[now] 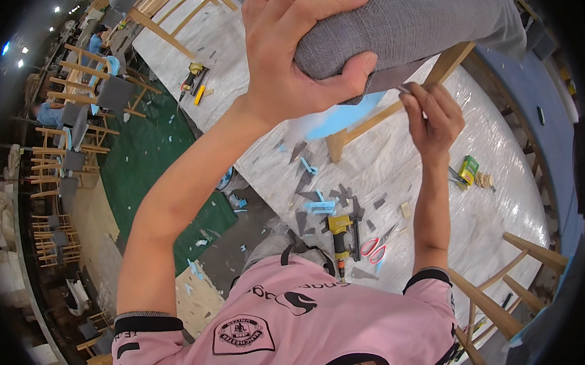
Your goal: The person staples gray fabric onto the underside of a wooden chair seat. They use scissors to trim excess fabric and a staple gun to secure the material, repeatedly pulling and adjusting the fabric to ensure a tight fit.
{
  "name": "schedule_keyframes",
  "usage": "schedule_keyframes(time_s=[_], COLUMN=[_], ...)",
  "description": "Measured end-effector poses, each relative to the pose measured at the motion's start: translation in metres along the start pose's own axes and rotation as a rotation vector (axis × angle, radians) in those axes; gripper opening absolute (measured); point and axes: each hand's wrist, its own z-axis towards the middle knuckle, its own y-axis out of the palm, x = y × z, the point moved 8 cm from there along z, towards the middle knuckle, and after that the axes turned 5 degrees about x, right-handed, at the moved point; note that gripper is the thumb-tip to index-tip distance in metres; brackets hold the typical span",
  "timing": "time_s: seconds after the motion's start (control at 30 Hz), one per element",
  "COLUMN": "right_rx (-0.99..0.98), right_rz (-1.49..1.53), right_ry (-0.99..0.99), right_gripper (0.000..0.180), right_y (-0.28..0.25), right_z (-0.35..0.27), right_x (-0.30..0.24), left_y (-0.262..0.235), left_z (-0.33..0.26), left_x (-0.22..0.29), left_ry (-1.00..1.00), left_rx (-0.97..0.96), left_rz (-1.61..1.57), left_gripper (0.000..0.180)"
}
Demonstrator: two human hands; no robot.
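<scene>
Above the plastic-covered surface [396,158], the left hand [293,49] clamped the grey fabric-covered seat cushion's [409,17] near edge; the right hand [433,114], just below, pinched its loose dark fabric [392,79].

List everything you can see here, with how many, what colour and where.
Upholstered seat cushion: one, grey fabric, top centre, on a wooden frame.
Wooden frame leg: one, pale wood, under the cushion.
Blue foam: one piece, showing below the cushion edge.
Worktable: one, covered in clear plastic sheet, centre right.
Staple gun: one, yellow and black, table's near edge.
Scissors: one pair, red handles, beside the staple gun.
Fabric and foam scraps: many, grey and blue, scattered on the table.
Wooden chair frames: many, stacked far left.
Left hand: gripping the cushion edge.
Right hand: pinching fabric under the cushion.
</scene>
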Motion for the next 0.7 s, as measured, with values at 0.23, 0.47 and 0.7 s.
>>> schedule_keyframes(time_s=[0.23, 0.47, 0.7], right_rx=[-0.001, -0.110, -0.227], right_rz=[0.038, 0.101, 0.315], right_ry=[-0.092, 0.041, 0.249], right_gripper=[0.016, 0.012, 0.018], right_y=[0.005, 0.004, 0.018], right_z=[0.006, -0.005, -0.023], right_x=[0.007, 0.016, 0.033], left_y=[-0.003, 0.001, 0.004], left_z=[-0.031, 0.000, -0.003], left_x=[-0.039, 0.005, -0.002], left_ry=[0.284, 0.023, 0.057], left_rx=[-0.061, -0.036, -0.046], left_rz=[0.153, 0.048, -0.023], left_gripper=[0.055, 0.056, 0.054])
